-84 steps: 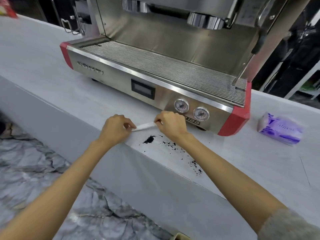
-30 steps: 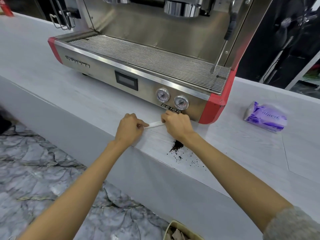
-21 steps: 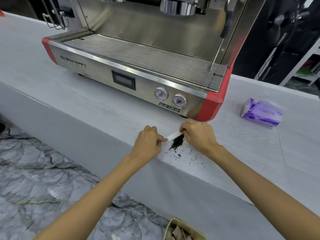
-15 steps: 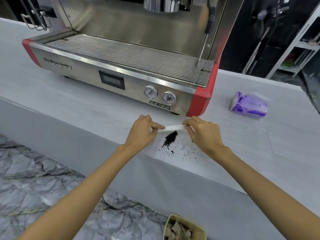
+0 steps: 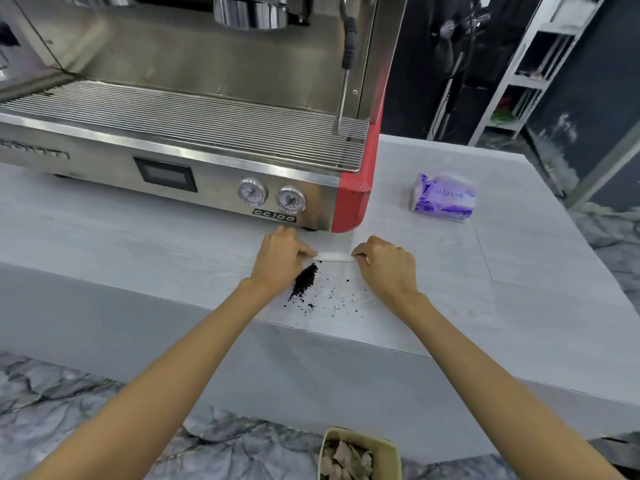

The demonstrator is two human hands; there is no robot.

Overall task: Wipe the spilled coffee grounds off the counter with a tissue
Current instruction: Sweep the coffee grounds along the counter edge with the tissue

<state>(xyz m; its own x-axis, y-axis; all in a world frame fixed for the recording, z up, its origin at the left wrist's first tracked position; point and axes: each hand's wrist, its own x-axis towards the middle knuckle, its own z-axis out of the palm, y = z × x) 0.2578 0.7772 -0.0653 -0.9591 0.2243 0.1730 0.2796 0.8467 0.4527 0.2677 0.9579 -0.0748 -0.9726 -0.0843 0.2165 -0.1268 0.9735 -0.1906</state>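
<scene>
Your left hand [image 5: 281, 259] and right hand [image 5: 387, 268] each pinch one end of a folded white tissue [image 5: 334, 256], stretched between them on the counter [image 5: 138, 244]. The coffee grounds [image 5: 305, 280] lie just at 6 o'clock of the tissue, a dark heap beside your left hand with specks scattered toward 4 o'clock. The espresso machine [image 5: 194, 140] stands at 12 o'clock, a purple tissue pack [image 5: 441, 199] at 2 o'clock.
</scene>
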